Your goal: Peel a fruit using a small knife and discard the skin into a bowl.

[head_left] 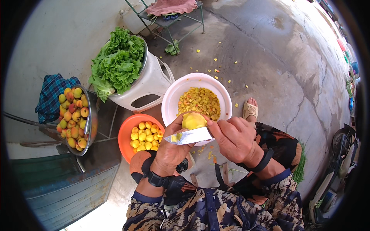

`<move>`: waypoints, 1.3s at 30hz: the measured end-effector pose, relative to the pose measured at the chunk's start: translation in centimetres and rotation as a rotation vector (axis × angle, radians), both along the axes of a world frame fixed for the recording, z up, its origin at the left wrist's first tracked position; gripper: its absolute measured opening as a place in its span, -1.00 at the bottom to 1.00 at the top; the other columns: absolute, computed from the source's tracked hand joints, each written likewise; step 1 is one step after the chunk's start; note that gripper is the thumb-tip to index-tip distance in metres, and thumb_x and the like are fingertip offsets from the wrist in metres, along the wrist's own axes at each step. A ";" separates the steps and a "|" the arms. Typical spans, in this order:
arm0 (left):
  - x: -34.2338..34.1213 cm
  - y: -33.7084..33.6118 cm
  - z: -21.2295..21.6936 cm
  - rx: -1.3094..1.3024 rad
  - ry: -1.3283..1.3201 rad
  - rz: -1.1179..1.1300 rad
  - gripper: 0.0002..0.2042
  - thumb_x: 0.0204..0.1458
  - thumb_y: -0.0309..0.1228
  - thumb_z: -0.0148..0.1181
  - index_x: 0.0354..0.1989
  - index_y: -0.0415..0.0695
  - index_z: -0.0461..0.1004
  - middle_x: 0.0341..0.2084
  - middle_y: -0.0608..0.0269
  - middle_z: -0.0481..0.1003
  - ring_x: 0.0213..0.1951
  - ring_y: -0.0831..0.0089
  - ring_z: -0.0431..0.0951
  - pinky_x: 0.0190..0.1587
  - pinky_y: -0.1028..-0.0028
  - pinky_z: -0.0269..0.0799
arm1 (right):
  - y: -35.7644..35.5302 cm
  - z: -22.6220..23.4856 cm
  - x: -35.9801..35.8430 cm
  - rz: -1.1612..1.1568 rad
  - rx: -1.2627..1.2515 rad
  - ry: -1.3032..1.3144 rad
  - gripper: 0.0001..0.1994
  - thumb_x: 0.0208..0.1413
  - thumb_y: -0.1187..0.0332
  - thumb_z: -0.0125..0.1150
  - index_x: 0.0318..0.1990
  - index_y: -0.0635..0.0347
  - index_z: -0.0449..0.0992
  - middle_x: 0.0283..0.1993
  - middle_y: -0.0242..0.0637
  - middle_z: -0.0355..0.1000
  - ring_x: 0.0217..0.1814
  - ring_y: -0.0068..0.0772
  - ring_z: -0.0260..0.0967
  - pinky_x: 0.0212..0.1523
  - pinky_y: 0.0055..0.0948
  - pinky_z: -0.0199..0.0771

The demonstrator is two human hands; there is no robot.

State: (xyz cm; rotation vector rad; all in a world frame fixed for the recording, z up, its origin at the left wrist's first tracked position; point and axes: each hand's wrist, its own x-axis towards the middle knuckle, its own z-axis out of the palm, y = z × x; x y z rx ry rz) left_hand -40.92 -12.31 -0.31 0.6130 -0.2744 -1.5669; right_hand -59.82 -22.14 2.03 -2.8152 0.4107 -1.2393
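Observation:
My left hand [172,148] is closed round a yellow peach [194,121], whose visible side looks peeled. In my right hand [236,139] is a knife [189,136]. Its broad, shiny blade points left across the near side of the fruit, and a bit of yellow peel clings near the tip. The handle is hidden in my fingers. Both hands are above the near rim of a pale pink basin [172,89], which holds many small yellow and reddish scraps [200,103]. An orange bowl [124,135] of peeled yellow peaches [144,135] stands to the left.
Farther left, a metal bowl [92,119] holds unpeeled red-and-yellow peaches [72,115] beside a blue checked cloth [54,96]. Leafy lettuce [119,63] fills a basin on a white plastic stool [135,92]. A metal-framed chair [173,23] stands behind. Peel bits dot the concrete floor [266,73].

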 end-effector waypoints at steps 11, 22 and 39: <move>0.3 -0.3 0.7 -0.123 -0.130 -0.111 -0.35 0.06 -0.35 0.34 0.31 -0.30 0.24 0.13 -0.04 0.47 0.10 0.12 0.57 0.11 0.08 0.58 | -1.5 -1.0 -0.6 -0.140 0.114 0.017 -0.47 -0.28 0.47 0.22 -0.01 0.45 0.58 -0.33 -0.28 0.44 -0.44 -0.38 0.38 -0.51 -0.42 0.36; -0.1 -0.3 1.4 0.000 -0.252 -0.057 -0.34 -0.06 -0.34 0.50 0.20 -0.24 0.30 0.12 -0.01 0.47 0.15 0.23 0.53 0.25 0.24 0.49 | -0.1 0.0 -0.3 0.023 0.015 0.023 -0.45 -0.33 0.44 0.23 -0.03 0.43 0.59 -0.31 -0.30 0.44 -0.42 -0.41 0.40 -0.52 -0.45 0.34; 0.0 -0.5 1.6 -0.065 -0.417 -0.012 -0.38 -0.10 -0.51 0.35 0.22 -0.29 0.30 0.10 0.07 0.46 0.17 0.28 0.50 0.28 0.29 0.40 | -0.2 -0.5 -0.1 0.001 -0.014 0.020 -0.45 -0.34 0.42 0.19 -0.03 0.42 0.60 -0.31 -0.29 0.44 -0.43 -0.42 0.38 -0.54 -0.44 0.30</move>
